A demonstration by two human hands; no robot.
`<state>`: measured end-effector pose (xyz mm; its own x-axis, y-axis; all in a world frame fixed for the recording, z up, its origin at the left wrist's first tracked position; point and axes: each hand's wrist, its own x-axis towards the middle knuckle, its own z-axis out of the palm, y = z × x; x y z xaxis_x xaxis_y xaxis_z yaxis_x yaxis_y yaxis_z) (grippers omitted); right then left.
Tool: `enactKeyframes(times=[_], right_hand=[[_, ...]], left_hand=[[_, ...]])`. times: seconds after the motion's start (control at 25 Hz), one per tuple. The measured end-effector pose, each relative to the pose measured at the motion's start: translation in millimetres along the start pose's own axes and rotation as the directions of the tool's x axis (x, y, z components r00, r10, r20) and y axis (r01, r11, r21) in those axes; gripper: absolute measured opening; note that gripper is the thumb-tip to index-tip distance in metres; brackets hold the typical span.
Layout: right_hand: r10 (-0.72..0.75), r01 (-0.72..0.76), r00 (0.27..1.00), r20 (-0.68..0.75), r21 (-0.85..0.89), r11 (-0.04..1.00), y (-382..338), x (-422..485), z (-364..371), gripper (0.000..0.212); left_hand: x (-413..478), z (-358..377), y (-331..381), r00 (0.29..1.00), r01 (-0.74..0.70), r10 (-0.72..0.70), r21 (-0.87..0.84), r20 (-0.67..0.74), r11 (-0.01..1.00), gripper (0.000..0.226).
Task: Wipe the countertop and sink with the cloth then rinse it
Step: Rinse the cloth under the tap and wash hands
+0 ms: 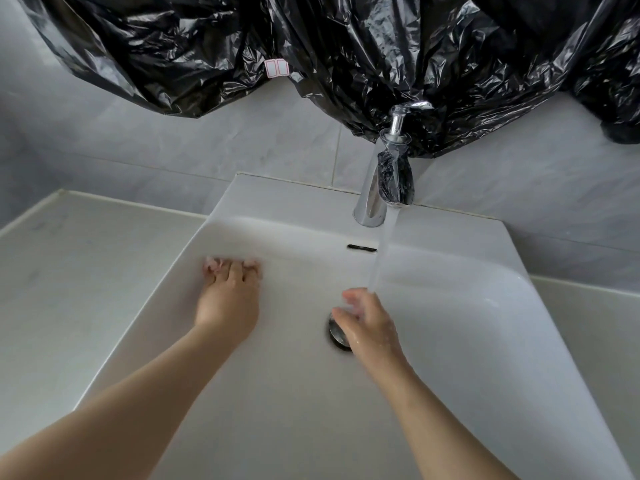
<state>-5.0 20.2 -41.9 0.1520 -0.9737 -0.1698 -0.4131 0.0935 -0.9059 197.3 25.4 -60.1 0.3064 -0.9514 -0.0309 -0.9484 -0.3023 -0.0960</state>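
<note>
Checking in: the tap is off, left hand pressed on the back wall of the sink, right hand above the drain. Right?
Not quite. The tap is running: the head view shows a stream of water falling onto the right hand. The rest holds: left hand pressed on the back wall of the sink, right hand above the drain.

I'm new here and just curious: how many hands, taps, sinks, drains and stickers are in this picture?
Hands: 2, left hand and right hand
Tap: 1
Sink: 1
Drain: 1
Stickers: 2
Total: 7
</note>
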Motion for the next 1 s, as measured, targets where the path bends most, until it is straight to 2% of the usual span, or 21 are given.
enactKeyframes(times=[0.16,0.24,0.36,0.44,0.48,0.52,0.6,0.68,0.72,0.76,0.8,0.88,0.96,1.0], right_hand=[[0.014,-0.014,1.000,-0.025,-0.026,1.000,4,1,-4,0.024],[-0.002,0.001,0.999,-0.034,-0.038,0.999,0,0,-2,0.023],[0.001,-0.005,0.997,-0.076,-0.047,0.999,-2,0,0,0.019],[0.010,-0.016,0.992,-0.124,-0.046,0.999,-2,2,-3,0.012],[0.023,-0.026,0.990,-0.141,-0.022,0.999,-2,2,-5,0.008],[0.051,-0.048,0.988,-0.143,0.027,0.999,-4,1,-8,0.008],[0.092,-0.075,0.992,-0.081,0.202,0.976,-10,-2,-15,0.015],[0.078,-0.069,0.997,-0.012,0.330,0.941,-14,-6,-19,0.015],[0.060,-0.051,0.998,-0.015,0.344,0.938,-12,-5,-19,0.014],[0.048,-0.029,0.998,-0.048,0.344,0.938,-11,-3,-21,0.012],[0.055,-0.017,0.992,-0.112,0.319,0.948,-10,0,-23,0.010],[0.127,-0.063,0.965,-0.231,0.264,0.962,-10,2,-26,0.014],[0.172,-0.114,0.962,-0.213,0.259,0.959,-12,0,-22,0.022],[0.149,-0.110,0.972,-0.180,0.211,0.971,-12,-2,-18,0.025]], left_hand=[[-29,-18,20,0.988,-0.023,-0.003,0.161,0.157,0.987,0.049],[-47,-26,33,0.972,-0.046,0.006,0.165,0.235,0.985,0.049],[-59,-37,47,0.953,-0.076,0.070,0.011,0.296,0.997,0.038],[-55,-43,58,0.949,-0.011,0.097,-0.276,0.299,0.961,0.027],[-53,-46,65,0.944,0.083,0.090,-0.496,0.316,0.864,0.023],[-49,-46,75,0.938,0.198,0.073,-0.696,0.339,0.690,0.025],[-40,-46,92,0.941,0.318,0.029,-0.912,0.337,0.259,0.037],[-34,-47,103,0.920,0.383,0.137,-0.917,0.368,-0.112,0.035],[-33,-48,106,0.901,0.417,0.237,-0.874,0.362,-0.249,0.030],[-33,-48,108,0.885,0.442,0.307,-0.837,0.349,-0.322,0.026],[-34,-50,110,0.878,0.452,0.331,-0.829,0.347,-0.330,0.024],[-35,-50,117,0.889,0.438,0.258,-0.868,0.379,-0.234,0.018],[-37,-51,123,0.918,0.385,0.151,-0.914,0.367,-0.124,0.019],[-37,-51,125,0.928,0.366,0.121,-0.922,0.351,-0.126,0.022]])
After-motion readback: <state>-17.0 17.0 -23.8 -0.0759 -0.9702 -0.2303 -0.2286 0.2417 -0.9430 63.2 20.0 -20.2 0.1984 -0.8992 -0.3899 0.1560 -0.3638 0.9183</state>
